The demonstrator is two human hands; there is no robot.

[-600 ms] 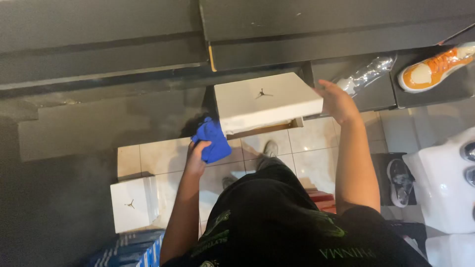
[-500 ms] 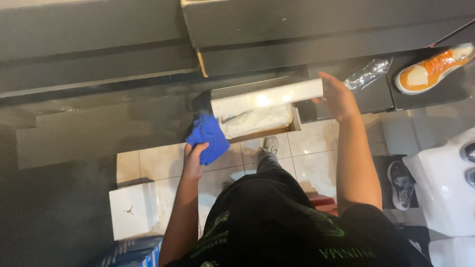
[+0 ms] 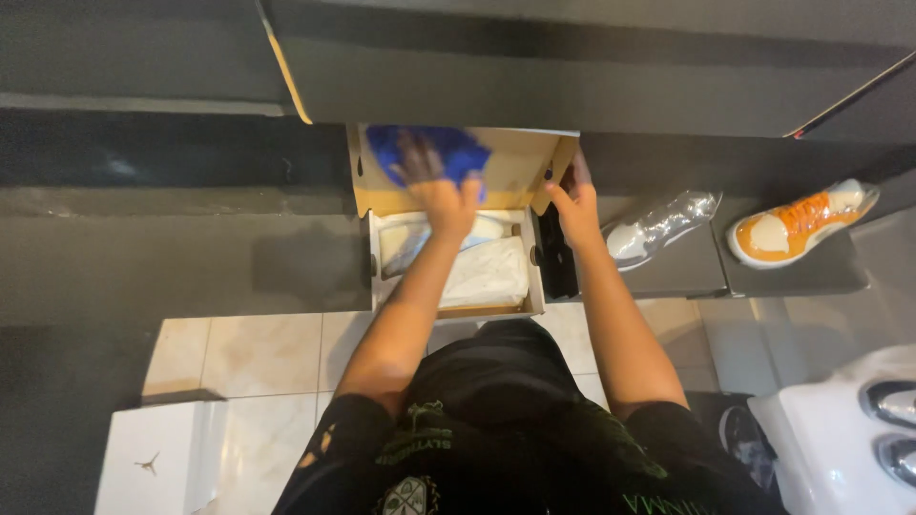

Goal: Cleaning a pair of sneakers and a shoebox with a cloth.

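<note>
- Blue cloth (image 3: 427,153): bunched under your left hand (image 3: 441,195) and pressed flat against the tan inner face of the raised lid (image 3: 506,167); it lies just beyond your fingertips, which are blurred.
- Left hand: fingers spread and bent over the cloth, holding it against the lid rather than closing into a fist.
- Right hand (image 3: 575,202): fingers wrapped on the lid's right edge, gripping it and keeping it upright; the thumb lies on the inner side.
- Open shoe box (image 3: 448,305): directly beneath your left wrist, its cardboard walls showing; white tissue paper (image 3: 487,272) fills the inside, with a pale shoe (image 3: 405,250) partly showing at the left.
- Dark ledge (image 3: 687,272): carries the box and runs to the right of your right hand.
- Plastic-wrapped shoe (image 3: 658,224): on the ledge, near your right fingers, to their right.
- Orange and white shoe (image 3: 801,221): farther right, well apart from both hands.
- White box lid (image 3: 153,463): on the tiled floor (image 3: 267,353), well behind and to the left of your left arm.
</note>
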